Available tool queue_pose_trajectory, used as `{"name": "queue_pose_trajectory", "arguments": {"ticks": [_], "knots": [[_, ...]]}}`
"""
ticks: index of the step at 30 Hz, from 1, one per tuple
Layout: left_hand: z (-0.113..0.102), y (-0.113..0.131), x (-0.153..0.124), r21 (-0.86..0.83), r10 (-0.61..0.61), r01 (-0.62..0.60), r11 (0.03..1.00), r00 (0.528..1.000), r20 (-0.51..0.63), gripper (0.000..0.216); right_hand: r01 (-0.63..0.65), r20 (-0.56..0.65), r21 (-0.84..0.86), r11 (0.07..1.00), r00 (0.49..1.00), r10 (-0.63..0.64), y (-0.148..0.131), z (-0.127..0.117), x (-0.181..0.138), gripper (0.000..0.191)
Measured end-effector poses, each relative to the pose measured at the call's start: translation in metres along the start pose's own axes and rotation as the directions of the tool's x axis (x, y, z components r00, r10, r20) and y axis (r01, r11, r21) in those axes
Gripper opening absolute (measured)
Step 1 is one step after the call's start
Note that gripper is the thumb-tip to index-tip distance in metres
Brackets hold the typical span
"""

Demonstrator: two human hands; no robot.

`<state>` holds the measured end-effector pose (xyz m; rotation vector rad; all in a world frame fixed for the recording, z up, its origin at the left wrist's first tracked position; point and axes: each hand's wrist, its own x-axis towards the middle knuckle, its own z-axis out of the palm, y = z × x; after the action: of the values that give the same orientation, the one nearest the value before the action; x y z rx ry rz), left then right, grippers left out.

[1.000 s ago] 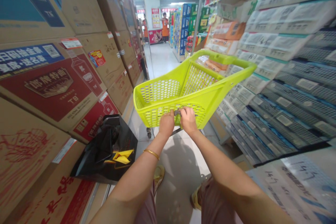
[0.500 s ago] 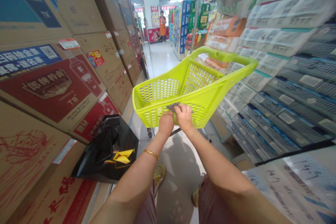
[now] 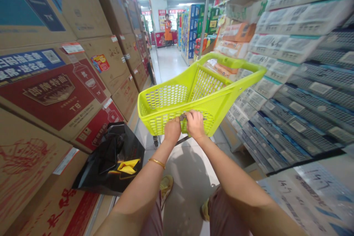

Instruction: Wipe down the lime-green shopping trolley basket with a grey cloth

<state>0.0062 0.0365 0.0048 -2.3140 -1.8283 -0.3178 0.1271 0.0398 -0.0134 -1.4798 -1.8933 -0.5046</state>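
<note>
A small grey, crumpled, cloth-like piece (image 3: 183,117) is stretched between my two hands, in front of the near side of a lime-green shopping cart (image 3: 225,108). My left hand (image 3: 172,131) is closed on its left end, the fingers mostly hidden behind the back of the hand. With bent fingers, my right hand (image 3: 195,123) pinches the other end. Both hands are close together, and whether they touch the cart's side I cannot tell. The cart's basket, with holes in its walls, stands crosswise in the aisle, its handle to the right.
Stacked cardboard cartons (image 3: 52,88) line the left side. A black bag (image 3: 127,147) with a yellow piece on it rests against them. Wrapped packs (image 3: 293,81) are piled on the right. Far down the aisle stands a person in an orange apron (image 3: 168,31).
The grey piece is more bunched, with less of it showing, and my hands sit slightly farther apart. The view has shifted a little. The distant person has changed posture.
</note>
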Motion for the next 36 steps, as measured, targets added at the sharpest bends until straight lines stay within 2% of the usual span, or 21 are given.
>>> {"name": "queue_pose_trajectory", "arguments": {"ticks": [4, 8, 11, 14, 19, 22, 24, 27, 31, 34, 36], "knots": [[-0.002, 0.001, -0.002, 0.009, -0.012, 0.012, 1.000, 1.000, 0.014, 0.020, -0.069, -0.152, 0.045, 0.997, 0.985, 0.075, -0.005, -0.014, 0.023, 0.029], [-0.005, -0.001, -0.004, -0.008, -0.021, 0.021, 1.000, 0.999, 0.024, 0.021, -0.051, -0.181, 0.028, 0.998, 0.982, 0.055, -0.009, -0.008, 0.021, 0.027], [-0.007, -0.004, -0.005, -0.016, -0.033, 0.033, 0.999, 0.999, 0.034, 0.023, -0.010, -0.114, -0.015, 1.000, 0.993, 0.008, -0.010, 0.005, 0.008, 0.025], [-0.008, -0.008, -0.004, -0.023, -0.045, 0.046, 0.999, 0.998, 0.034, 0.025, 0.067, 0.012, -0.044, 0.997, 0.998, -0.067, -0.009, 0.017, -0.010, 0.024], [-0.007, -0.014, -0.004, -0.011, -0.038, 0.038, 0.999, 0.999, 0.009, 0.024, 0.210, 0.233, -0.058, 0.976, 0.953, -0.191, -0.004, 0.029, -0.039, 0.022], [-0.007, -0.017, -0.003, -0.006, -0.039, 0.039, 0.999, 0.999, 0.004, 0.025, 0.233, 0.282, -0.045, 0.971, 0.936, -0.212, -0.003, 0.028, -0.041, 0.021], [-0.007, -0.019, -0.003, -0.013, -0.027, 0.027, 1.000, 1.000, 0.006, 0.026, 0.195, 0.231, -0.043, 0.980, 0.956, -0.180, -0.004, 0.023, -0.032, 0.022], [-0.006, -0.022, -0.003, -0.031, -0.022, 0.023, 0.999, 1.000, 0.016, 0.025, 0.104, 0.077, -0.023, 0.994, 0.992, -0.101, -0.008, 0.010, -0.010, 0.023], [-0.006, -0.023, -0.004, -0.046, -0.024, 0.025, 0.999, 0.999, 0.026, 0.025, 0.026, -0.099, 0.019, 0.999, 0.995, -0.024, -0.019, -0.004, 0.016, 0.028], [-0.007, -0.023, -0.005, -0.060, -0.024, 0.025, 0.998, 0.999, 0.028, 0.026, 0.006, -0.155, 0.015, 1.000, 0.988, -0.003, -0.026, -0.003, 0.020, 0.027], [-0.008, -0.023, -0.005, -0.068, -0.035, 0.037, 0.997, 0.999, 0.042, 0.027, 0.018, -0.142, 0.005, 1.000, 0.990, -0.017, -0.028, 0.003, 0.016, 0.025]]}}
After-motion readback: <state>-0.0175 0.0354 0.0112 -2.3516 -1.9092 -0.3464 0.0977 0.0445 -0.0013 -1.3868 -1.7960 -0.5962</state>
